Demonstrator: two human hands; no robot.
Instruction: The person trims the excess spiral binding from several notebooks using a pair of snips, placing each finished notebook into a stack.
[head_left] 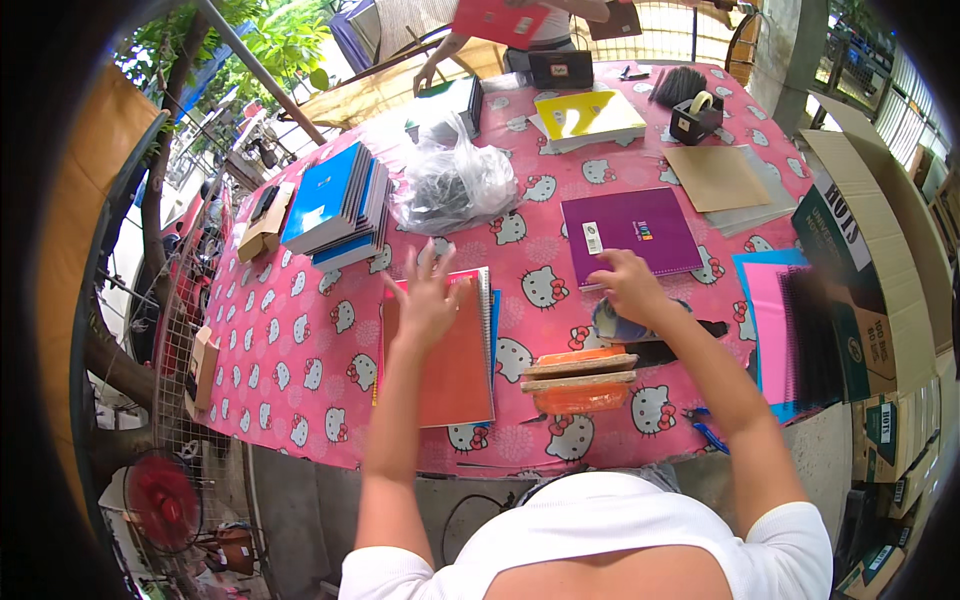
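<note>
**Technician:** Where are the workpieces?

**Supervisor:** The red-orange notebook (450,370) lies on the near half of the counter (260,370), with its white coil along its right edge. The purple notebook (640,225) lies beyond and to the right, set at an angle.

**Technician:** Report the state of both hands.

**Supervisor:** Left hand (427,305): fingers spread and released, over the upper part of the red-orange notebook; contact cannot be confirmed. Right hand (635,288): fingers bent at the near edge of the purple notebook. Whether they grip that edge cannot be determined.

**Technician:** What is complete?

**Supervisor:** The red-orange notebook appears fully bound. The blue notebooks (335,205) are piled at the left, and the yellow notebooks (595,118) at the far side, so sorting by colour appears well advanced.

**Technician:** What remains?

**Supervisor:** The red-orange and purple notebooks lie apart from those piles and are judged to be still in process. Black coils (815,335) lie over a pink sheet (768,320) at the right; these are judged to be unused. The total quantity outstanding cannot be established.
</note>
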